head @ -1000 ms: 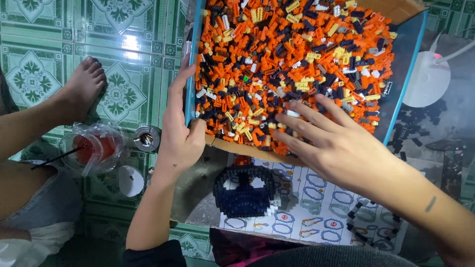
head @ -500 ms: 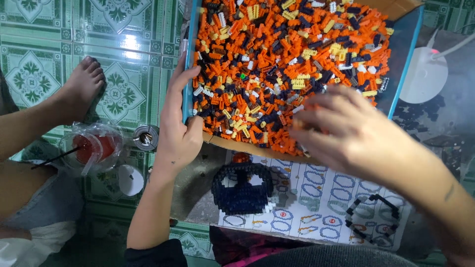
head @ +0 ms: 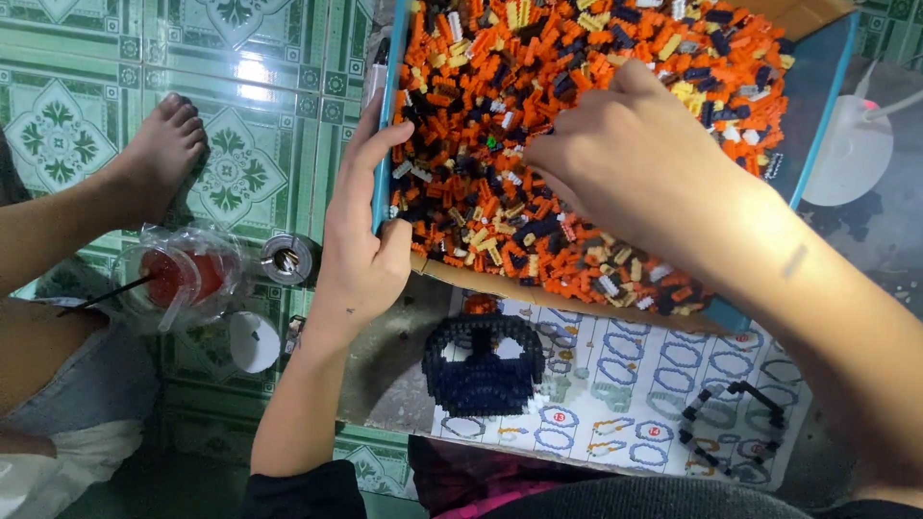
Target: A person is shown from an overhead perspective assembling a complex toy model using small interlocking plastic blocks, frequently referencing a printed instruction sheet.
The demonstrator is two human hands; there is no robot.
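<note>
I watch from afar as my left hand (head: 361,240) clamps the near-left corner of a blue-edged tray (head: 819,106), thumb hooked over the rim and fingers wrapped beneath. My right hand (head: 615,154) rests knuckles-up on the heap of orange, dark and yellow toy bricks (head: 500,125) filling the tray, fingers curled down into them; whether they pinch a piece I cannot tell. Just below the tray, a dark blue half-built brick model (head: 484,365) lies on a printed instruction sheet (head: 625,404).

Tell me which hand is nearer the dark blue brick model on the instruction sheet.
Left. The left hand grips the tray's edge just above the dark blue brick model; the right hand is farther up, in the bricks.
</note>
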